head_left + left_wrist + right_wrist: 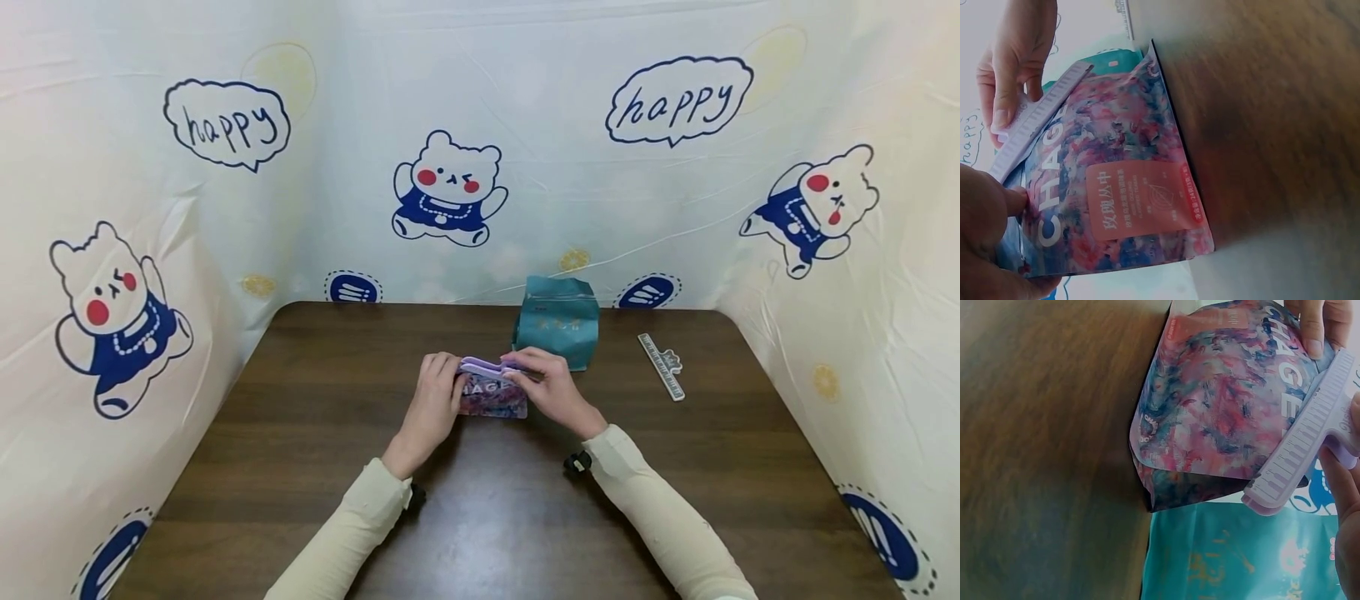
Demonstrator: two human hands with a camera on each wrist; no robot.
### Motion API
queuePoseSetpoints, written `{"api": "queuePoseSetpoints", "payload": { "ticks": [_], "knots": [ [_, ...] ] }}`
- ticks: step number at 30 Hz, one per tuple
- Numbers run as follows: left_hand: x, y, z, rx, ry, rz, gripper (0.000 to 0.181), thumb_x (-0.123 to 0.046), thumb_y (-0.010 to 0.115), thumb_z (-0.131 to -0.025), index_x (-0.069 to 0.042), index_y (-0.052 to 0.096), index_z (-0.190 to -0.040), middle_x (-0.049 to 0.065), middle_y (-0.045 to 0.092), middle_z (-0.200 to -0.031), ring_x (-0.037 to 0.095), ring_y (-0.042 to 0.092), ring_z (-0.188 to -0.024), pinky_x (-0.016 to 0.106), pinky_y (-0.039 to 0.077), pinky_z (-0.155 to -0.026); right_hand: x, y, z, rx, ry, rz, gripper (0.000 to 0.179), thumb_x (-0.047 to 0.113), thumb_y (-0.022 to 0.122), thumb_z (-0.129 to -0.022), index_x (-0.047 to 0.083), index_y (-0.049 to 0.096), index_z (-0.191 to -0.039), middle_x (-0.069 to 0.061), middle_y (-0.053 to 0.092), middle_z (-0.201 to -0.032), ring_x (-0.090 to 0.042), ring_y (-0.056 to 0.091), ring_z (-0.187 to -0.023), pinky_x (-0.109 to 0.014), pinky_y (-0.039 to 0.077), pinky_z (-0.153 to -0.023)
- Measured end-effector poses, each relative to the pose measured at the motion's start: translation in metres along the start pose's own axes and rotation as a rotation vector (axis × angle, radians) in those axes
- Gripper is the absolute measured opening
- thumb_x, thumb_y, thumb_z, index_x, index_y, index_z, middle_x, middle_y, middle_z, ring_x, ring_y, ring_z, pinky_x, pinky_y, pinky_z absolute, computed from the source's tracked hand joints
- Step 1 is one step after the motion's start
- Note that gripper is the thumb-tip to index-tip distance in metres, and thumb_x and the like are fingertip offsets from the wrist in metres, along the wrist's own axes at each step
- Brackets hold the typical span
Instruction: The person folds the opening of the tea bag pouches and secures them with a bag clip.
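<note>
A pink, blue and purple patterned pouch (1122,137) with white "CHAGE" lettering stands on the brown table. My left hand (437,392) grips the pouch by its upper left end, thumb on the front face. In my right hand (553,388), thumb and fingers pinch the handle of a long lilac bag clip (1304,434). The clip lies slantwise along the top of the pouch, as the right wrist view shows, and one end sticks out past the pouch's side. The left fingers (1314,328) are close to the clip's other end.
Behind the right hand stands a teal pouch (558,325) near the table's back edge. A second, pale clip (662,367) with a ruler-like bar lies farther right on the brown table (480,517). A patterned curtain (555,167) hangs around the back and sides.
</note>
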State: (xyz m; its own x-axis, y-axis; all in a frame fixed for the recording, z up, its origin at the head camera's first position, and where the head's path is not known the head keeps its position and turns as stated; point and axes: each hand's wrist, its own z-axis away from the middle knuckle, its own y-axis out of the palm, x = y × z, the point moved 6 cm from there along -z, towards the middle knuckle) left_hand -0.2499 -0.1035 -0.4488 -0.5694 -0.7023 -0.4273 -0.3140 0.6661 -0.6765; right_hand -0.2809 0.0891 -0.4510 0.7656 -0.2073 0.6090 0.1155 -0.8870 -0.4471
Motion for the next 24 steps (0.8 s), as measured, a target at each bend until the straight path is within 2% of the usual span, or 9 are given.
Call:
{"api": "queuePoseSetpoints", "payload": {
  "ticks": [9, 14, 21, 24],
  "knots": [
    [0.005, 0.0, 0.0, -0.02, 0.024, 0.075, 0.011, 0.003, 0.068, -0.094, -0.001, 0.067, -0.104, 0.008, 0.061, -0.101, 0.028, 0.052, -0.101, 0.042, 0.047, -0.088, -0.003, 0.002, 0.004, -0.02, 0.028, -0.022, 0.024, -0.006, 0.073, -0.089, 0.001, 0.075, -0.111, -0.013, 0.073, -0.108, -0.023, 0.068, -0.093, -0.035, 0.06, -0.077],
    [0.005, -0.001, 0.002, -0.02, 0.013, 0.096, 0.009, 0.002, 0.068, -0.094, 0.0, 0.067, -0.103, 0.008, 0.06, -0.098, 0.028, 0.052, -0.1, 0.042, 0.047, -0.088, -0.001, 0.005, 0.006, -0.017, 0.039, -0.031, 0.023, -0.009, 0.072, -0.088, -0.003, 0.074, -0.11, -0.017, 0.073, -0.106, -0.026, 0.067, -0.091, -0.034, 0.06, -0.078],
    [0.006, 0.002, 0.002, -0.038, 0.001, 0.104, 0.009, 0.002, 0.069, -0.094, -0.001, 0.067, -0.102, 0.008, 0.061, -0.098, 0.027, 0.052, -0.098, 0.042, 0.046, -0.085, 0.022, 0.0, 0.002, -0.046, -0.003, -0.042, 0.024, -0.013, 0.071, -0.086, -0.006, 0.073, -0.109, -0.021, 0.072, -0.104, -0.027, 0.067, -0.088, -0.03, 0.06, -0.078],
    [0.006, 0.002, 0.001, -0.043, -0.019, 0.106, 0.009, 0.002, 0.069, -0.094, -0.001, 0.067, -0.103, 0.008, 0.061, -0.099, 0.028, 0.052, -0.098, 0.042, 0.045, -0.086, 0.026, -0.001, 0.0, -0.061, -0.016, -0.043, 0.025, -0.015, 0.071, -0.086, -0.006, 0.073, -0.109, -0.021, 0.072, -0.103, -0.027, 0.067, -0.087, -0.027, 0.059, -0.078]
  ]
}}
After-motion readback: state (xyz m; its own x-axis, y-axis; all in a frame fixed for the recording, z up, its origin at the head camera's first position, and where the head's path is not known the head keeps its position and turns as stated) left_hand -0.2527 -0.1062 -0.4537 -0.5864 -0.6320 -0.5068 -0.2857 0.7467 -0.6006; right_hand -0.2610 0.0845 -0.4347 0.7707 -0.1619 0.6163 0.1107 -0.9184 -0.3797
